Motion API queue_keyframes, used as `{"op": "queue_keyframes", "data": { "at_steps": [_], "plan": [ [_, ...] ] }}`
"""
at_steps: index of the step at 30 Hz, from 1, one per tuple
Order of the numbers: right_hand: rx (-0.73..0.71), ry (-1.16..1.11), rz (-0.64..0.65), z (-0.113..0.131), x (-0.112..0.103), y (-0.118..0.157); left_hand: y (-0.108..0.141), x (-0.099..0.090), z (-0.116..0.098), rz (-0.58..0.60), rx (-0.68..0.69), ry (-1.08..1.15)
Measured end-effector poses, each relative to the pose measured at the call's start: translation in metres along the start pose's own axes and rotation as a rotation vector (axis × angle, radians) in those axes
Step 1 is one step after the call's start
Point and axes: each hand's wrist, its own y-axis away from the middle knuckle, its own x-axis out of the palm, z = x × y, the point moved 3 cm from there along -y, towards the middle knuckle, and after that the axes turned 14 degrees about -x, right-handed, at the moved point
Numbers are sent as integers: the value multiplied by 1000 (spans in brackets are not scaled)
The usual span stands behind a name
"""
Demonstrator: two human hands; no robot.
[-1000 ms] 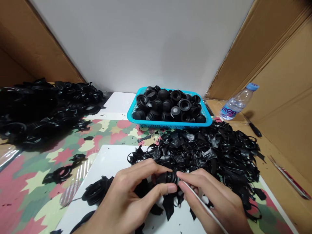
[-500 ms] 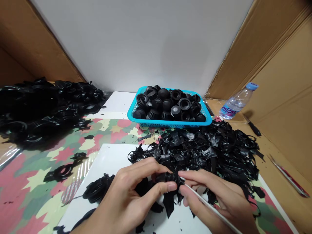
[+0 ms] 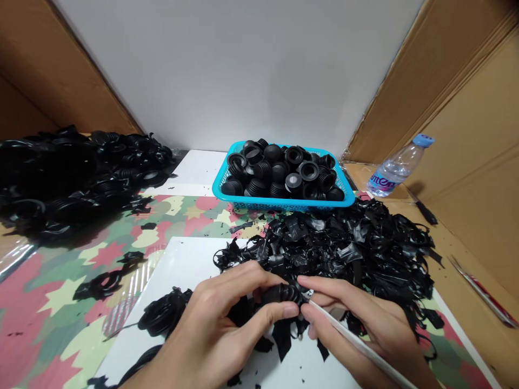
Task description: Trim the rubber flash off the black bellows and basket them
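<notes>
My left hand point(image 3: 227, 313) pinches a small black ribbed rubber part point(image 3: 279, 293) between thumb and fingers, above a white board point(image 3: 178, 259). A long, thin white tool point(image 3: 344, 337) lies in my right hand point(image 3: 360, 319), its front end against the right end of the rubber part. Whether it is tweezers or a blade I cannot tell, as the fingers cover its tip. Black rubber scraps point(image 3: 324, 243) are heaped just beyond both hands. More black ribbed pieces point(image 3: 164, 310) lie by my left wrist.
A blue basket point(image 3: 284, 202) full of trimmed black rubber parts stands at the back. Untrimmed black parts point(image 3: 81, 178) are piled at left. On the right are a water bottle point(image 3: 399, 165), a black-handled tool point(image 3: 425, 212) and red-and-silver tweezers point(image 3: 484, 292). Cardboard walls flank the table.
The rubber part has turned slightly in my left fingers, showing more of its ribs. My right hand and the white tool have shifted a little to the right.
</notes>
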Motion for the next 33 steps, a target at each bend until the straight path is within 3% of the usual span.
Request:
{"op": "queue_keyframes", "data": {
  "at_steps": [11, 17, 23, 27, 33],
  "plan": [
    [-235, 240, 109, 12, 0, -13, -6, 2, 1, 71, -128, -8],
    [-59, 148, -13, 7, 3, -6, -2, 2, 5, 140, -170, 20],
    [-101, 174, -7, 9, 1, -10, 0, 3, 6, 151, -130, 14],
    [-44, 153, -67, 3, 0, -6, 1, 7, 9, 123, -35, 66],
    [1, 79, -113, 5, -6, -5, 3, 5, 12, 86, -14, 94]
  ]
}}
